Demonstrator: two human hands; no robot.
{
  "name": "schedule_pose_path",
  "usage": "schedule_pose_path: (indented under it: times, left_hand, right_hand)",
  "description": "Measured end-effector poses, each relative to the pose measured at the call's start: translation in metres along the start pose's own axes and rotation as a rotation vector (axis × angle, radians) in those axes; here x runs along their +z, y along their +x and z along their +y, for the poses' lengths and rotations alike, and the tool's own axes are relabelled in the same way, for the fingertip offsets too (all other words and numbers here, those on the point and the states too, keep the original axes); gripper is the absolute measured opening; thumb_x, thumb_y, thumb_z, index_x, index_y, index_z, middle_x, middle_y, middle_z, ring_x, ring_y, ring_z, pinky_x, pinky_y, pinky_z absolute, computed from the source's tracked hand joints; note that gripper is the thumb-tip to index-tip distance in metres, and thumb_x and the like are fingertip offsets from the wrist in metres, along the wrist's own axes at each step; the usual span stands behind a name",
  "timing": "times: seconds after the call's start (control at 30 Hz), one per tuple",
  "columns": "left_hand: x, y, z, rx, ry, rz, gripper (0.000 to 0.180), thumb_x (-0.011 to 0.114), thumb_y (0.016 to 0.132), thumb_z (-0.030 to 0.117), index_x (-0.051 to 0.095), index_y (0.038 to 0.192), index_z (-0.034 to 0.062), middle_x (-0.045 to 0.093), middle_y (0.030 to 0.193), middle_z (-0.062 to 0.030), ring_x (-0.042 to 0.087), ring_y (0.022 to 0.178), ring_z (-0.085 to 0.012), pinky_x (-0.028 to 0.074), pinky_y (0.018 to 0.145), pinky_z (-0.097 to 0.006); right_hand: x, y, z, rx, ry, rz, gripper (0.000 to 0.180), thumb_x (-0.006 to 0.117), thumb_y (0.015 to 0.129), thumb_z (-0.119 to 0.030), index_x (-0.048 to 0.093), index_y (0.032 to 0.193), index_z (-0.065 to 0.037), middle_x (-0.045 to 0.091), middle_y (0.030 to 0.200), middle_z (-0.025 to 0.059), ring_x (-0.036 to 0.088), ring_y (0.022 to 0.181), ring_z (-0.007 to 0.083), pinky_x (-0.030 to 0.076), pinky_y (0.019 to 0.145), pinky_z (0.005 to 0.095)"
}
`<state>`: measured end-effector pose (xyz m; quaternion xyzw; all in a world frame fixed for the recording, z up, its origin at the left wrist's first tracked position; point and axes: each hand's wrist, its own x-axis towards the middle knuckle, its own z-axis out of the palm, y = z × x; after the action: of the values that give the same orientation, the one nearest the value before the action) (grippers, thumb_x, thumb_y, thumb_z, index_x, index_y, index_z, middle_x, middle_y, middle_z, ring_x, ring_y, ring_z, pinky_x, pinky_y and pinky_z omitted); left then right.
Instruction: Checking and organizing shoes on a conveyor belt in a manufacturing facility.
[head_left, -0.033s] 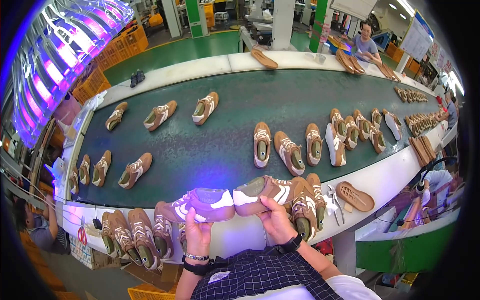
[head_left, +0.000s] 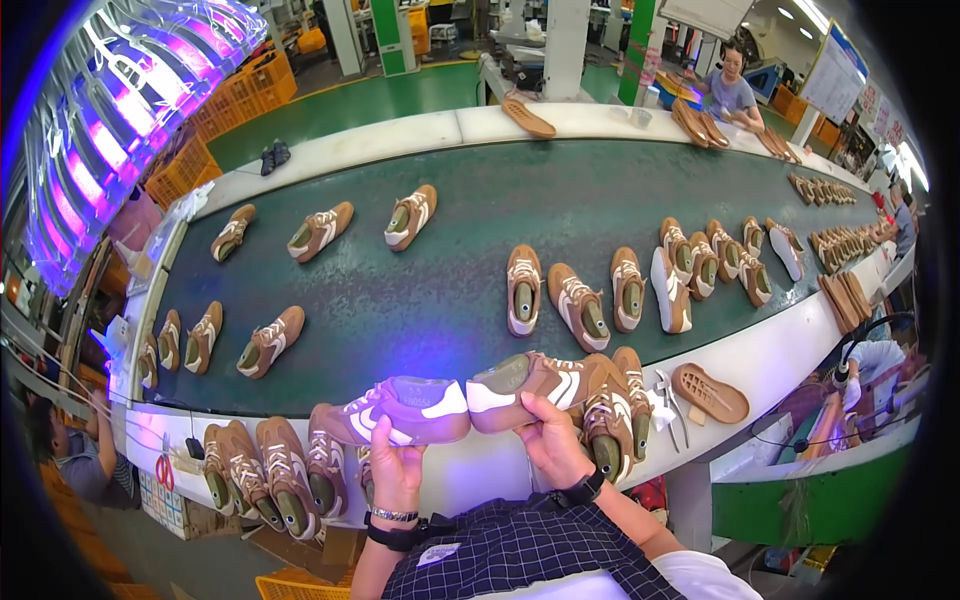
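Head view: forearms (head_left: 378, 568) slant up from the lower edge; the left hand (head_left: 398, 472) pinches a purple-lit sneaker (head_left: 412, 412) between its fingers, the right hand (head_left: 552, 442) a brown-and-white sneaker (head_left: 532, 383), heel to heel above the white surface (head_left: 490, 480).

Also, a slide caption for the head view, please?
Left hand holds one shoe, right hand another shoe, heel to heel, near the green belt.

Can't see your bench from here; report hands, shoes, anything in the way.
Left hand gripping purple-lit shoe. Right hand gripping brown-and-white shoe. Heels facing each other. More shoes close by right hand.
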<state>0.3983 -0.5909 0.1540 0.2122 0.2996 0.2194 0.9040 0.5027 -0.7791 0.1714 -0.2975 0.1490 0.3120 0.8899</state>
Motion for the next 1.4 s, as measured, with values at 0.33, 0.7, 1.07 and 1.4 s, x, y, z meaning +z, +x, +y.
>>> schedule_pose_path:
  times: [0.33,0.7,1.07,1.4]
  left_hand:
    - [0.005,-0.003,-0.001,0.014,0.013,-0.015,0.046,0.061,0.088,0.024,0.045,0.129,0.0098,0.054,0.127,-0.008,0.054,0.116,-0.0245,0.047,0.097,-0.045]
    - [0.002,-0.017,-0.004,-0.038,-0.002,-0.025,0.047,0.061,0.087,0.025,0.046,0.129,0.0106,0.055,0.126,-0.0072,0.054,0.116,-0.0239,0.046,0.097,-0.044]
    - [-0.021,-0.039,-0.004,-0.107,-0.022,-0.12,0.055,0.056,0.079,0.034,0.05,0.126,0.0052,0.058,0.122,-0.0106,0.055,0.113,-0.0263,0.041,0.1,-0.04]
    - [-0.024,-0.055,-0.005,-0.158,0.022,-0.102,0.054,0.055,0.081,0.037,0.052,0.125,0.0064,0.06,0.118,-0.0116,0.059,0.105,-0.0277,0.049,0.09,-0.042]
  right_hand:
    - [0.01,-0.006,-0.008,-0.042,-0.041,-0.017,0.042,0.06,0.086,-0.007,0.045,0.124,0.002,0.057,0.118,0.0122,0.057,0.108,0.0228,0.045,0.097,0.0381]
    - [0.007,-0.023,-0.018,0.055,-0.054,-0.017,0.036,0.057,0.088,-0.009,0.049,0.122,0.001,0.058,0.119,0.0119,0.056,0.111,0.023,0.042,0.101,0.0401]
    - [-0.059,-0.037,0.004,0.647,-0.351,-0.315,0.048,0.062,0.089,-0.024,0.049,0.127,0.001,0.058,0.123,0.0131,0.059,0.109,0.0241,0.047,0.095,0.0389]
    - [-0.076,-0.084,-0.067,-0.849,-2.055,0.647,0.088,0.075,0.065,-0.03,0.032,0.133,0.008,0.046,0.117,0.0254,0.046,0.109,0.0388,0.039,0.094,0.0464]
